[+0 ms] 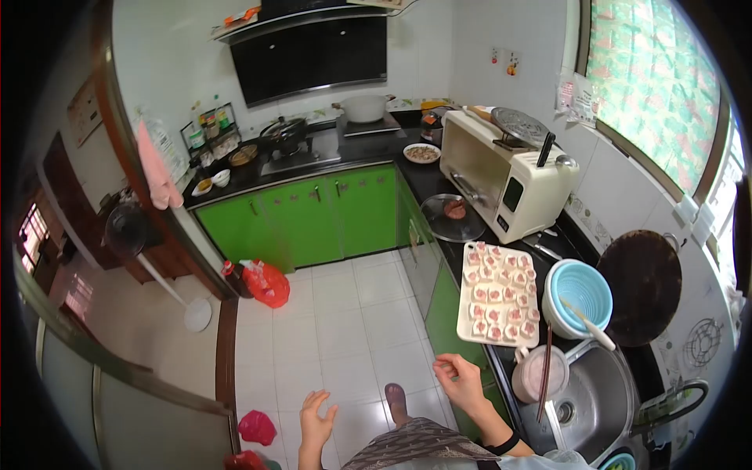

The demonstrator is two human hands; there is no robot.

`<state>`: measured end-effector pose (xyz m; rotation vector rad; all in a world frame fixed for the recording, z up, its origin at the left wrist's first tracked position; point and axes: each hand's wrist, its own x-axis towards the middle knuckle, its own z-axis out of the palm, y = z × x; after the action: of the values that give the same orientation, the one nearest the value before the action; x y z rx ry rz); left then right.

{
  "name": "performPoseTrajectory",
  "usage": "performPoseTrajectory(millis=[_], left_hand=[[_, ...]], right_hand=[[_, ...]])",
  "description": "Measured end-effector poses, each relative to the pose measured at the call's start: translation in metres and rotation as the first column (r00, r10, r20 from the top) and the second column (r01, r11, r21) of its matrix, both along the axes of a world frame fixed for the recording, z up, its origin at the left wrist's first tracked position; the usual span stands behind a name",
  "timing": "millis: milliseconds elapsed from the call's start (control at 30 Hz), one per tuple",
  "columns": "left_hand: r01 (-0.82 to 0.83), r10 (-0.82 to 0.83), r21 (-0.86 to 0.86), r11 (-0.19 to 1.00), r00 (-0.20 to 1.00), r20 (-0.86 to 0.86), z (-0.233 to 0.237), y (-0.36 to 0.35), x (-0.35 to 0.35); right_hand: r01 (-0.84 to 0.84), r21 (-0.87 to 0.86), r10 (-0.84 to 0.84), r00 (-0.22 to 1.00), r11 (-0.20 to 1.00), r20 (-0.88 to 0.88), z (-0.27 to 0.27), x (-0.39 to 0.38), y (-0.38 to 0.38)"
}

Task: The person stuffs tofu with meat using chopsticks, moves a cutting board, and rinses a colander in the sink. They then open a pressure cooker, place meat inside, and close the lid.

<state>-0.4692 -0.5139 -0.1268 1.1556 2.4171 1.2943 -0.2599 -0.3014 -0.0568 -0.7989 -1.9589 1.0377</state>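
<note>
Both hands are raised over the floor in front of the apron. My left hand [317, 419] is empty, its fingers spread and slightly curled. My right hand [460, 381] is near the counter edge, fingers bent with the thumb apart, and nothing shows in it. Closest to it is a white cutting board [462, 333] bearing rows of white pieces topped with pink filling [495, 294]. Beside the board are a lidded container [540, 372] with brown chopsticks [546, 368] across it and light blue bowls [581, 294] with a white-handled utensil.
A steel sink [603, 392] lies at the right, with a dark round pan [641, 286] behind. A cream oven [501, 172], a glass lid [453, 218] and a plate of food [421, 153] stand on the counter. Red bags [265, 283] lie on the floor.
</note>
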Motion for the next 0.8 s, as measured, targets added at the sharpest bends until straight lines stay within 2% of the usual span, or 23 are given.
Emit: performPoseTrajectory(millis=[100,233,367,467,533,667,800], left_hand=[[0.064,-0.064,-0.002,0.998,0.998,-0.006,0.024,0.061,-0.036],[0.117,-0.112,0.041,0.992,0.988,-0.109,0.051,0.147,-0.092],[0.122,-0.108,0.081,0.989,0.982,-0.155,0.072,0.204,-0.129],[0.134,-0.126,0.072,0.988,0.987,-0.104,0.064,0.227,-0.149],[0.135,-0.132,0.036,0.99,0.988,-0.084,0.049,0.237,-0.166],[0.134,-0.134,-0.005,0.991,0.991,-0.004,0.023,0.255,-0.216],[0.095,-0.094,0.021,0.995,0.995,-0.015,0.011,0.283,-0.286]], right_hand=[[0.035,-0.004,-0.035,0.999,0.999,0.014,0.013,-0.025,0.049],[0.105,0.002,-0.105,0.994,0.994,-0.042,0.011,-0.055,0.115],[0.155,-0.059,-0.153,0.987,0.986,0.039,0.015,-0.09,0.159],[0.107,-0.058,-0.109,0.993,0.993,-0.041,0.013,-0.114,0.18],[0.098,-0.042,-0.096,0.994,0.994,0.043,0.007,-0.131,0.196],[0.13,-0.021,-0.128,0.986,0.991,0.104,-0.005,-0.168,0.226],[0.175,-0.022,-0.171,0.978,0.984,0.116,-0.018,-0.224,0.259]])
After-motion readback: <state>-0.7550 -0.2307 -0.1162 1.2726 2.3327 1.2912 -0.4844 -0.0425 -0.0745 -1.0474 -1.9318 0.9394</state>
